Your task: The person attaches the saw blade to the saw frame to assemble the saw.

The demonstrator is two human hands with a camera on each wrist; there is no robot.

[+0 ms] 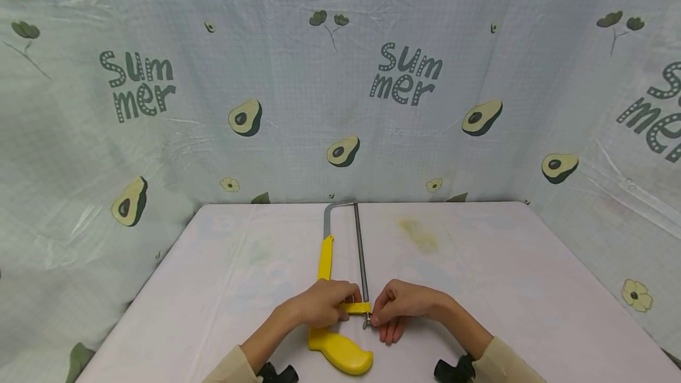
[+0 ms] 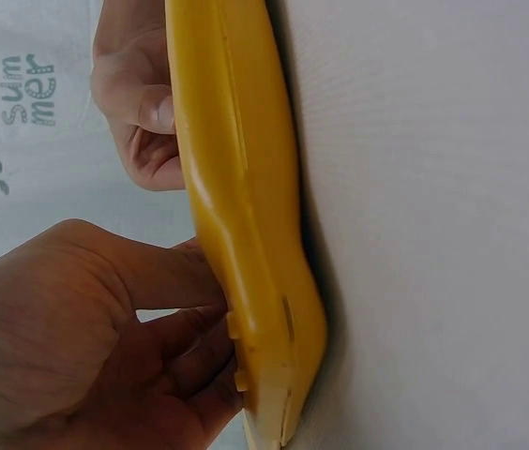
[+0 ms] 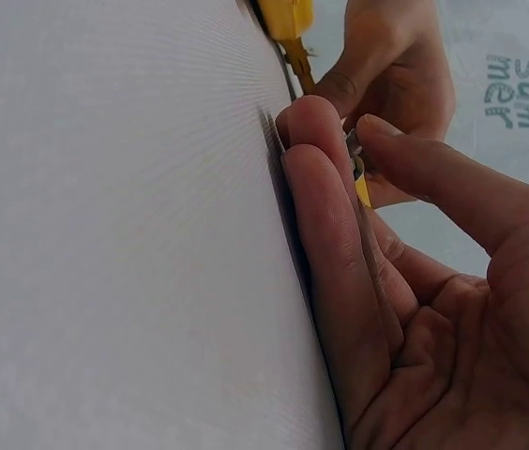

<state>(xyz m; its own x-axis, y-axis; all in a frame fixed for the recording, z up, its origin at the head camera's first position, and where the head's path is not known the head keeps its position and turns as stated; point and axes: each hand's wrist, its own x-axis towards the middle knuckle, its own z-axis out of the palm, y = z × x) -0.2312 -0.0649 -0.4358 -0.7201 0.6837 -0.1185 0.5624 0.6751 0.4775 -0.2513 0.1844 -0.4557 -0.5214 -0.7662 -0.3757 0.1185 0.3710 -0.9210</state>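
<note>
A hacksaw [image 1: 326, 259] lies flat on the white table [image 1: 479, 265], part of it under the left hand and the rest reaching out before and behind the two hands. The left hand [image 1: 321, 303] comes over the yellow frame from its own side and holds the short yellow crossbar [image 1: 357, 308] between thumb and fingers. The right hand [image 1: 407, 303] is just beside it, with thumb and forefinger pinching the small metal wing nut [image 1: 366, 322] at the crossbar's end; its other fingers stretch low along the table. The hands are near each other but apart, the crossbar's end and the wing nut sitting in the gap between them.

The blade [image 1: 361, 250] runs straight away from that gap to the far end of the saw, where it meets the bent grey metal bar [image 1: 327, 220] beyond the left hand. The yellow handle [image 1: 343, 353] is on the near side of the hands, its curved end toward the person.

Behind each hand are a beige sleeve [image 1: 508, 362] and a black wrist device [image 1: 454, 370]. Past the right hand, a yellowish stain [image 1: 419, 235] marks the table. Well beyond both hands hangs a pale sheet [image 1: 287, 64] printed with avocados, flowers and the word "summer".
</note>
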